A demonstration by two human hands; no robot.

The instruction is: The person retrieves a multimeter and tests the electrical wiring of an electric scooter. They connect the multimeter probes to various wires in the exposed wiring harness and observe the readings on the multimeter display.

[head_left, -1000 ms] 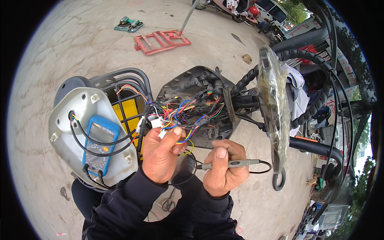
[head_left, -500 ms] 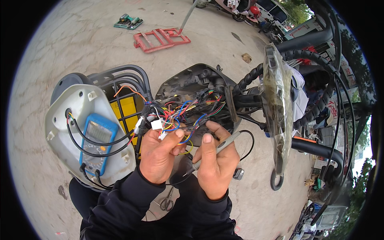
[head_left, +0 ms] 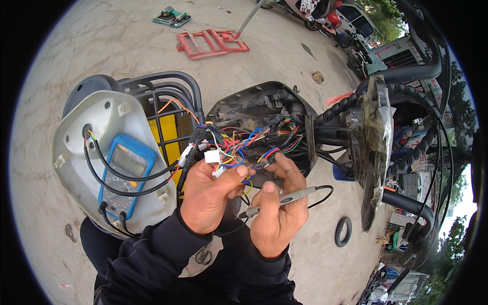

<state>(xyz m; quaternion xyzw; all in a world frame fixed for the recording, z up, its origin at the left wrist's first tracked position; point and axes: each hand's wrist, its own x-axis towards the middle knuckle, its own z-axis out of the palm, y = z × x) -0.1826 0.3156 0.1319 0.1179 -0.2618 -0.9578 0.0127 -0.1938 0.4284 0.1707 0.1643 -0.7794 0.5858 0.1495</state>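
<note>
Grey pen-shaped plastic test probe [head_left: 300, 195] lay slantwise across my right grip [head_left: 277, 223], which was closed on its barrel, thumb on top, with its thin black lead [head_left: 332, 190] curving off the outer end. I judged it light and stiff, though the smooth barrel might slip under a loose thumb; its thick middle was the place to hold. Just beyond, my left grip [head_left: 203, 201] was pinched tight on a few of the thin multicoloured plastic-coated wires [head_left: 239, 145], a small white plastic connector [head_left: 212, 156] just above my thumb. The wires seemed soft, springy and easily strained, better taken by their connectors than tugged by the strands.

Half a second earlier the probe had stood steeper; now it lay flatter. My right forefinger was again up by the wires, though I could not tell whether it touched them; a full second back it was lower and apart. My left pinch was unchanged. Off to the left, the blue boxy multimeter [head_left: 129, 160] still rested in the upturned off-white plastic cover [head_left: 86, 112]. Farther out, my view had shifted: the thick black ring [head_left: 338, 234] now showed apart from the clear-wrapped upright panel [head_left: 373, 152], and the red metal frame [head_left: 218, 53] sat higher.
</note>
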